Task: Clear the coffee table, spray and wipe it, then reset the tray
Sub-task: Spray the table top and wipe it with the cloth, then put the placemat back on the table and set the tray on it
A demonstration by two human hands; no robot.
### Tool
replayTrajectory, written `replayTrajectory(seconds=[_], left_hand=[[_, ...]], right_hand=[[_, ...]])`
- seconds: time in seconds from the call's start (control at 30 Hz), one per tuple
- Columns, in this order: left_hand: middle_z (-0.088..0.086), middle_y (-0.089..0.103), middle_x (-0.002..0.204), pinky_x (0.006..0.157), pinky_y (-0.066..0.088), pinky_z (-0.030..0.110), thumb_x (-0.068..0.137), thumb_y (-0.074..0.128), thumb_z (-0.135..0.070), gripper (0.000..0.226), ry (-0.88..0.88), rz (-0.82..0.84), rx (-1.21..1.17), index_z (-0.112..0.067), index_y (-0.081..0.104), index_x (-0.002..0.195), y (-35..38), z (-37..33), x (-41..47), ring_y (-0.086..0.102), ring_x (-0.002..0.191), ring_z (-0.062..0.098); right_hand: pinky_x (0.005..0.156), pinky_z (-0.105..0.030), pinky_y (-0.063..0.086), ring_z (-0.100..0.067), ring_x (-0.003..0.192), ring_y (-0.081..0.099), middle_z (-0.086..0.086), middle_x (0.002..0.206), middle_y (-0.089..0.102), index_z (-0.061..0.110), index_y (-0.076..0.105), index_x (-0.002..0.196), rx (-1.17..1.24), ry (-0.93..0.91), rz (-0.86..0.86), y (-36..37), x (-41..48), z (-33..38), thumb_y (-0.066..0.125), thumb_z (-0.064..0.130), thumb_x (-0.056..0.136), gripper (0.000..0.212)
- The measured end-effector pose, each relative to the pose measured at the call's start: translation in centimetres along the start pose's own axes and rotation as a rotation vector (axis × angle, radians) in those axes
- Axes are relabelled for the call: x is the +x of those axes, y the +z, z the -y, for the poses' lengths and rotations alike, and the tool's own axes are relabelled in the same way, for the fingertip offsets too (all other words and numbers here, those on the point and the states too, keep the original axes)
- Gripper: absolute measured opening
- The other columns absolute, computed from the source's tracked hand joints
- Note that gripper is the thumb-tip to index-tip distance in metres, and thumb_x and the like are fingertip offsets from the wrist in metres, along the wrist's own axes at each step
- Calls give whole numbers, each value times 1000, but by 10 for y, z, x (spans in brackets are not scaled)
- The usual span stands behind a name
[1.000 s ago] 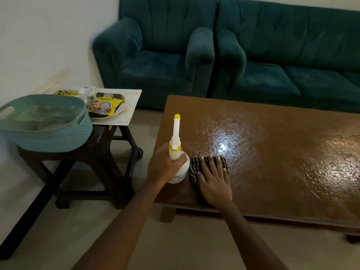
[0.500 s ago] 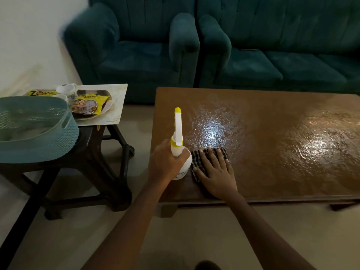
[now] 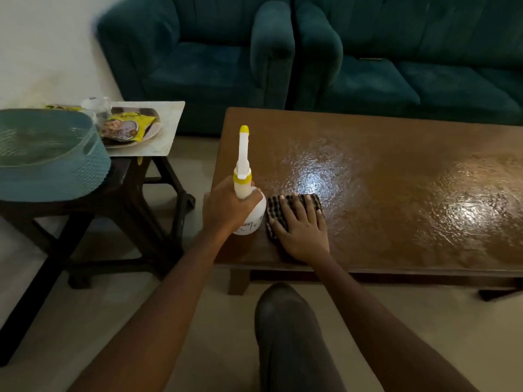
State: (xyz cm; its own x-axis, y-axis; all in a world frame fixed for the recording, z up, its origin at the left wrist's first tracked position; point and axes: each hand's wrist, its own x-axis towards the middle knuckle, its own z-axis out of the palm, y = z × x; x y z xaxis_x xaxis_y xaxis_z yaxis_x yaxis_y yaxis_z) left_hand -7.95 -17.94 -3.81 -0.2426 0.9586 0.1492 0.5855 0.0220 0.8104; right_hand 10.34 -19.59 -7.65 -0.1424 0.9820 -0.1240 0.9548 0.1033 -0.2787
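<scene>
Spray bottle (image 3: 254, 219) upright at the coffee table's (image 3: 396, 193) 8 o'clock corner, left hand (image 3: 226, 210) fingers curled round its neck. Right hand (image 3: 302, 230), fingers straight and spread, presses checked cloth (image 3: 312, 200) at the bottle's 3 o'clock. Tray (image 3: 169, 123) at 10 o'clock: plate (image 3: 150, 134) holding snack packet (image 3: 124, 127). Teal basket (image 3: 56, 171) contents unclear.

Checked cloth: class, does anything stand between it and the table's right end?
Nothing visible. Right of the dark checked cloth, the glossy brown coffee table shows only sheen; the white spray bottle is left of it.
</scene>
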Motion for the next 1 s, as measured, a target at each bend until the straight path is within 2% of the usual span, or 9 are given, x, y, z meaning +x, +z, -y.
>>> replayTrajectory(seconds=[0.1,0.17,0.33,0.4,0.47,0.57,0.77,0.9,1.0], left_hand=[[-11,69,99,101,38,49,73,64,-63,39,18,-3,95,-30,67,94,-8,-9,2,63,99,14],[-10,66,107,106,28,54,74,65,-68,46,33,12,210,-31,64,101,-16,-17,-1,58,107,15],[-1,48,143,109,30,57,68,60,-72,87,-7,80,323,-24,41,138,-61,-33,-27,45,132,23],[-1,42,149,111,27,55,69,59,-64,86,-10,90,315,-23,38,142,-86,-51,-40,39,138,22],[-2,37,153,113,19,51,72,56,-55,79,0,87,320,-24,41,142,-112,-77,-49,29,144,20],[-2,36,155,113,17,49,76,53,-50,72,44,66,367,-24,42,142,-146,-125,-50,22,147,18],[0,39,155,115,23,43,87,48,-54,68,165,46,503,-20,39,146,-197,-216,-20,25,148,19],[3,40,154,116,16,33,92,45,-52,67,267,36,621,-16,39,148,-226,-257,5,26,147,21],[5,41,154,117,14,35,92,46,-52,66,257,-9,662,-15,41,146,-247,-276,18,28,147,23]], right_hand=[[119,-43,-10,-15,150,-19,10,165,-7,41,7,156,155,21,74,-9,4,1,25,61,100,62],[120,-46,-5,-17,152,-10,8,166,4,38,18,155,335,35,77,-17,11,-2,29,56,101,58],[121,-51,11,-21,152,8,3,164,21,38,32,152,540,22,-25,-62,-8,11,31,51,101,53],[121,-50,16,-20,152,12,1,162,25,39,35,150,567,2,-72,-93,-20,22,36,47,102,49],[120,-48,18,-20,151,16,1,161,29,39,37,149,574,-34,-97,-125,-29,34,38,47,102,48],[120,-46,16,-18,150,17,3,160,31,39,36,149,557,-79,-107,-175,-41,52,40,46,102,48],[121,-45,15,-15,151,12,5,160,29,39,36,149,484,-146,-126,-272,-38,88,43,47,101,50],[122,-41,14,-15,151,15,4,158,33,36,38,148,344,-193,-214,-323,-23,117,35,51,103,48],[120,-37,10,-17,151,15,2,159,34,35,38,150,305,-232,-236,-352,-11,137,33,50,103,49]])
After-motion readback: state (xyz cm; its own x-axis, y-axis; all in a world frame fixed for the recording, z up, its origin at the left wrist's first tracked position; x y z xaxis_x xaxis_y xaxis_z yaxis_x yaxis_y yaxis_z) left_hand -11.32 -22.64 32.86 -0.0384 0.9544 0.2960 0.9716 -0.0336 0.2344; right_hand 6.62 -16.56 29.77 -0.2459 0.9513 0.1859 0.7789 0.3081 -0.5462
